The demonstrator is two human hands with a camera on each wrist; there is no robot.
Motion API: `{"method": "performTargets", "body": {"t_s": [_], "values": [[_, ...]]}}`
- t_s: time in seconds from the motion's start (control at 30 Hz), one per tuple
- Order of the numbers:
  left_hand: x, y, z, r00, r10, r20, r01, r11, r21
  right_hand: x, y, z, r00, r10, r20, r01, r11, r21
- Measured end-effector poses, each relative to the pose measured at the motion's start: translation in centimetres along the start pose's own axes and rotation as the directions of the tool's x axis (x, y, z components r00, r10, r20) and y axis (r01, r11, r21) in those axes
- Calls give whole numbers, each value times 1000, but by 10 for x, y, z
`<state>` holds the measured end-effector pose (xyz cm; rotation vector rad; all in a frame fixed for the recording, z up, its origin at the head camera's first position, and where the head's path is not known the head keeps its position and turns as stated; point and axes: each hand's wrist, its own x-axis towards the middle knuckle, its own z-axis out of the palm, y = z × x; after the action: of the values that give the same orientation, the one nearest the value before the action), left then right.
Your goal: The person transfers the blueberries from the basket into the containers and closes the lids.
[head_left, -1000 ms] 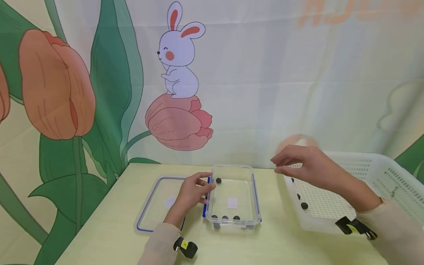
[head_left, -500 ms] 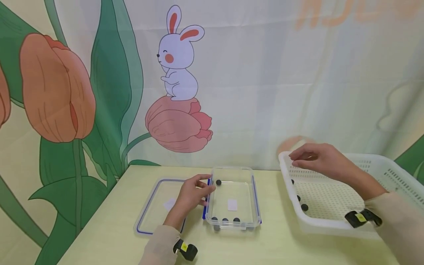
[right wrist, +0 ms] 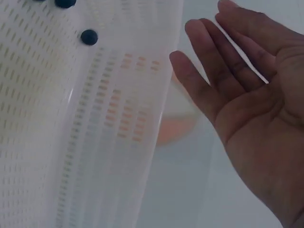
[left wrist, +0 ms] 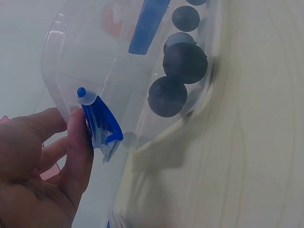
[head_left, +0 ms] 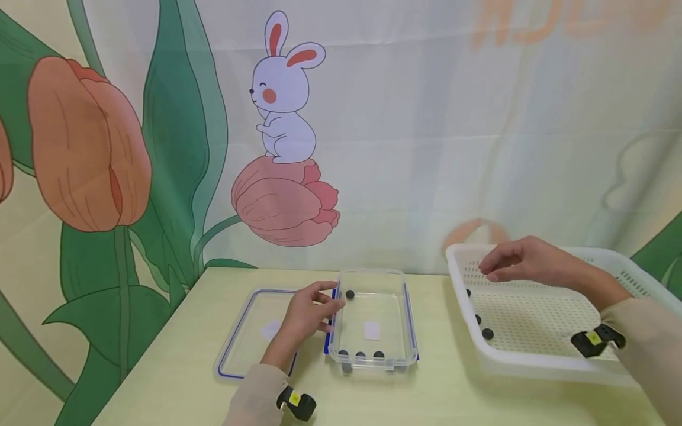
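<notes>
1. Two hands are seen over a pale tabletop (head_left: 176, 378) in the lower half of the head view.
2. The left hand (head_left: 308, 312), lower centre of that frame, is set against the left wall of a clear box (head_left: 373, 278); its fingers (left wrist: 78, 142) are curled about the blue clip (left wrist: 102, 124) on that wall, as shown at the left of the left wrist view.
3. Four dark balls are seen in the box: one ball (head_left: 350, 294) near the far left corner and three balls (head_left: 360, 355) in a row along the near wall.
4. A clear lid (head_left: 240, 331) with a blue rim is laid flat on the tabletop just left of the box, partly covered by the left hand.
5. The right hand (head_left: 524, 263), at the right of the head frame, is held above the far left part of a white basket (head_left: 533, 364); its fingers (right wrist: 199, 66) are spread loosely and nothing is held, as shown in the right wrist view.
6. Three more dark balls (head_left: 487, 333) are seen inside the basket by its left wall, below the right hand and apart from it.
7. A printed curtain with a rabbit (head_left: 282, 94) and tulips is hung behind the tabletop, filling the upper frame.
</notes>
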<state>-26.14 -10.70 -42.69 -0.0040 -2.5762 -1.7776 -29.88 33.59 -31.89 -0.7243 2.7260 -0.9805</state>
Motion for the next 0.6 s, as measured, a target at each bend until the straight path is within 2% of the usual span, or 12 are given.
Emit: {"method": "performTargets", "body": {"t_s": [0.2,0.6], "values": [[-1,0,0,1000,13,-2,-13,1000,-2,5,21,5,991,-27,131,15,995,98],[-1,0,-1,1000,1,0,-1,1000,-6,13,56,26,933,-92,348,22,980,199]]}}
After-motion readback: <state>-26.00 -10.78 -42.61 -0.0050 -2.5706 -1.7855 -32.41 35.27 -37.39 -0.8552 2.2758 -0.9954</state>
